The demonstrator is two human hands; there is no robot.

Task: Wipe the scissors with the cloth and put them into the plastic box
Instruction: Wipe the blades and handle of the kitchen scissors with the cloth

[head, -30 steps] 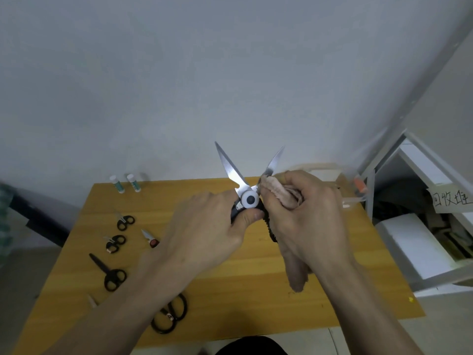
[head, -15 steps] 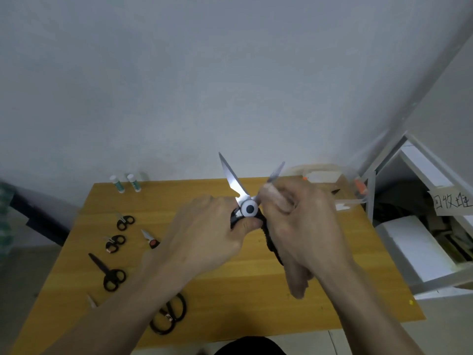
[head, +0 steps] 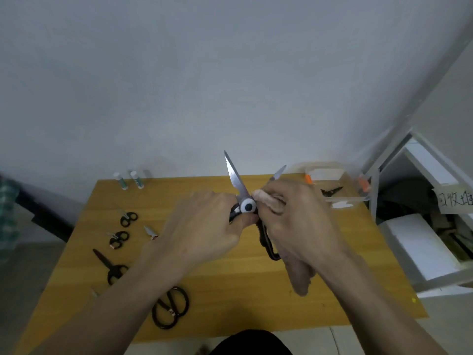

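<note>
Slid down the 1 o'clock blade: right hand (head: 299,221) with cloth (head: 266,201), more tip bared; scissors (head: 236,180) tilted slightly toward 11 o'clock.

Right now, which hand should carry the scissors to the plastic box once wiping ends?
Left, probably. The left hand already grips the scissors, while the right hand holds the cloth. The plastic box sits far right, though.
</note>
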